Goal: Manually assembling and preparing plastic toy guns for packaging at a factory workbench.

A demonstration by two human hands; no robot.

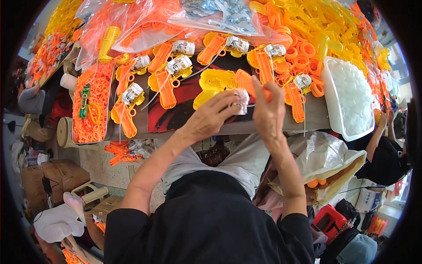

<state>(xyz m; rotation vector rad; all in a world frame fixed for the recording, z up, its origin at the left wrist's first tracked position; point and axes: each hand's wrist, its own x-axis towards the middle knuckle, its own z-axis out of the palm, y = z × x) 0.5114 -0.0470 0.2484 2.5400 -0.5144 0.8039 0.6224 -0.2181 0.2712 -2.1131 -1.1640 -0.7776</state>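
Observation:
Over the dark red-and-black mat (165,119), my left hand (210,115) has its fingertips pressed on a white ribbed plastic part (242,102). My right hand (268,108) pinches an orange toy-gun grip piece (244,80) just above that white part. Beside my left fingers lies a yellow toy-gun shell (216,80), its hollow side up. Around the mat sit several part-built toy guns, such as an orange-and-yellow one (167,90) at the left and another (295,99) at the right, each with a white mechanism on top.
At the left stands a tray of orange rings (90,125) with a green tool (85,101) on it. A white bin (329,88) of translucent pieces is at the right. Yellow parts (316,22) and plastic bags (145,26) pile up behind. A sack (327,154) hangs below the table's right edge.

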